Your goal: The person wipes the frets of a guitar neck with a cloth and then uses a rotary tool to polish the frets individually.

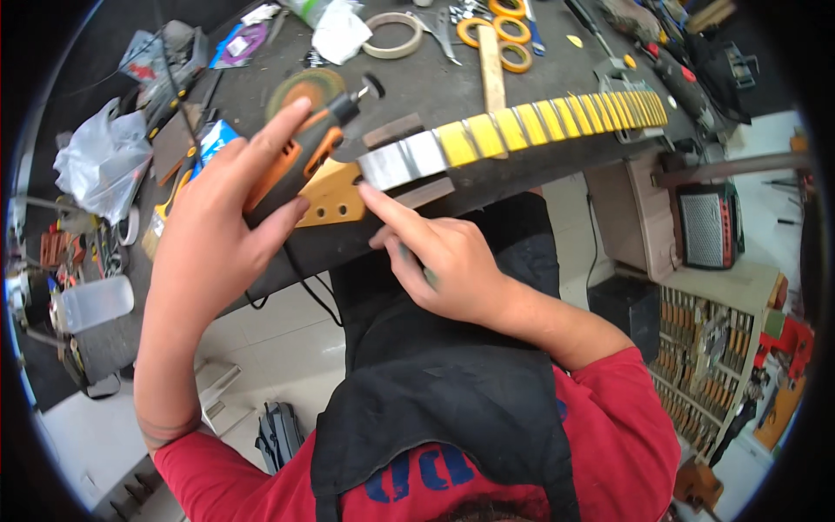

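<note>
My left hand (228, 213) is closed on an orange-and-black rotary tool (309, 139) with a disc. Beneath it lies a guitar neck, its wooden headstock (329, 200) showing tuner holes. Its fretboard (509, 130) is covered in yellow tape between the frets, with silvery tape (383, 167) at the headstock end. The index finger of my right hand (439, 265) points at and appears to touch that end; the other fingers are bent, holding nothing visible. Dark blocks (391, 129) sit beside the neck.
Tape rolls (511, 28), a wooden strip (489, 65), plastic bags (100, 161) and scattered tools lie on the dark bench (426, 91). A clear container (91, 304) is at left. An amplifier (709, 226) and a rack of files (704, 365) stand at right. A cord (317, 304) hangs below the bench.
</note>
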Action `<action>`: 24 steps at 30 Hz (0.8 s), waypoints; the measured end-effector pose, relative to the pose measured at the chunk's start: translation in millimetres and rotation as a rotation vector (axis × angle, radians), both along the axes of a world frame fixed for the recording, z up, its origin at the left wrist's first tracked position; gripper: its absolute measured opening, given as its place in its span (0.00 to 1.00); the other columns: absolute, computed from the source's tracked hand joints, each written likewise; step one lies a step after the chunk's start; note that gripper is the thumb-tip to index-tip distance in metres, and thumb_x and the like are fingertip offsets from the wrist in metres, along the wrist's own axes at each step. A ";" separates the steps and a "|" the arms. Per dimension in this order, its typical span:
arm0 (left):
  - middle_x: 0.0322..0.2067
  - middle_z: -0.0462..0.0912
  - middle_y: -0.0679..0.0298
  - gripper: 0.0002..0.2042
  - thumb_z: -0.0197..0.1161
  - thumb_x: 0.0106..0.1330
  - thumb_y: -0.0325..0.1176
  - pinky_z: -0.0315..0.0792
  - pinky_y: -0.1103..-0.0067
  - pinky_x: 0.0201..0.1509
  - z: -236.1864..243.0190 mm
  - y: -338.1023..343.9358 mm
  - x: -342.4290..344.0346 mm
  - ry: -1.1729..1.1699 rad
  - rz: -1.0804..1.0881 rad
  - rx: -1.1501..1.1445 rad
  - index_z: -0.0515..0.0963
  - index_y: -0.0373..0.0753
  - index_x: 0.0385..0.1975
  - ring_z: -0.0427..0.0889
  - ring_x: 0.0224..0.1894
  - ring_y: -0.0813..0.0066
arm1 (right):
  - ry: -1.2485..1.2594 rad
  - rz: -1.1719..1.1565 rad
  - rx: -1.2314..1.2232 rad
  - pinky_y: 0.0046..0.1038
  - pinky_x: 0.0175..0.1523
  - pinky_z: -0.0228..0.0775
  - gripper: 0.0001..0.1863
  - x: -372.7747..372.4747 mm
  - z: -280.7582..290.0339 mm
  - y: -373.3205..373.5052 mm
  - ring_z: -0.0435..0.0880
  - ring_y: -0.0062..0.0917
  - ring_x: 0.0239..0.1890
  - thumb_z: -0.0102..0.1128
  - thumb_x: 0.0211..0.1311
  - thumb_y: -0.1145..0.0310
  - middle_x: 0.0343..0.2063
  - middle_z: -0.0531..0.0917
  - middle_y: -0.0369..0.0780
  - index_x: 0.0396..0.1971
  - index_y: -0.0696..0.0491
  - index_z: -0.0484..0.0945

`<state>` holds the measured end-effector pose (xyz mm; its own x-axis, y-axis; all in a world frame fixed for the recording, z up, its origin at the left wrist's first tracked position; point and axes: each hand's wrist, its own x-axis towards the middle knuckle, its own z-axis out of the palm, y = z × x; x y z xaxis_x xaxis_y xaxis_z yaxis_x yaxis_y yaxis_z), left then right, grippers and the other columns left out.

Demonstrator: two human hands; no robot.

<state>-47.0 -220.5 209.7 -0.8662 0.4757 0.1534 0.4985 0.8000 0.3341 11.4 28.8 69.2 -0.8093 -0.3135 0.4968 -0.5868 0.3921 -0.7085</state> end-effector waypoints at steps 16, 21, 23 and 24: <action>0.55 0.83 0.64 0.35 0.72 0.81 0.40 0.77 0.81 0.51 12.3 -24.1 39.0 -0.337 0.371 1.046 0.67 0.34 0.81 0.81 0.48 0.83 | -0.937 0.822 -0.689 0.32 0.69 0.76 0.38 -2.9 39.8 -122.9 0.80 0.24 0.64 0.69 0.84 0.65 0.69 0.77 0.41 0.83 0.56 0.59; 0.47 0.82 0.61 0.33 0.62 0.84 0.37 0.81 0.75 0.43 -16.0 -28.2 56.9 -0.187 0.421 1.308 0.62 0.40 0.85 0.84 0.38 0.75 | -0.862 0.863 -0.690 0.27 0.44 0.82 0.59 -1.5 28.0 -136.4 0.83 0.18 0.52 0.72 0.82 0.60 0.70 0.77 0.39 0.93 0.50 0.35; 0.46 0.82 0.62 0.30 0.62 0.83 0.35 0.80 0.77 0.39 -20.2 -21.3 58.6 -0.095 0.386 1.307 0.64 0.40 0.82 0.83 0.35 0.77 | -0.805 0.806 -0.627 0.25 0.39 0.79 0.52 -1.9 20.7 -141.2 0.82 0.18 0.47 0.72 0.81 0.58 0.64 0.81 0.37 0.92 0.51 0.47; 0.45 0.82 0.62 0.29 0.62 0.83 0.35 0.79 0.78 0.38 -21.1 -25.5 63.4 -0.021 0.398 1.278 0.65 0.40 0.81 0.83 0.34 0.77 | -0.832 0.849 -0.591 0.24 0.37 0.78 0.48 -2.5 24.7 -148.4 0.82 0.17 0.47 0.72 0.81 0.59 0.60 0.83 0.37 0.90 0.51 0.52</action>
<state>16.4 -246.0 188.7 -0.9189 -0.2742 0.2835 0.2917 0.0114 0.9564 8.9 -119.6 93.9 -0.5983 -0.7792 0.1871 0.1941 -0.3675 -0.9095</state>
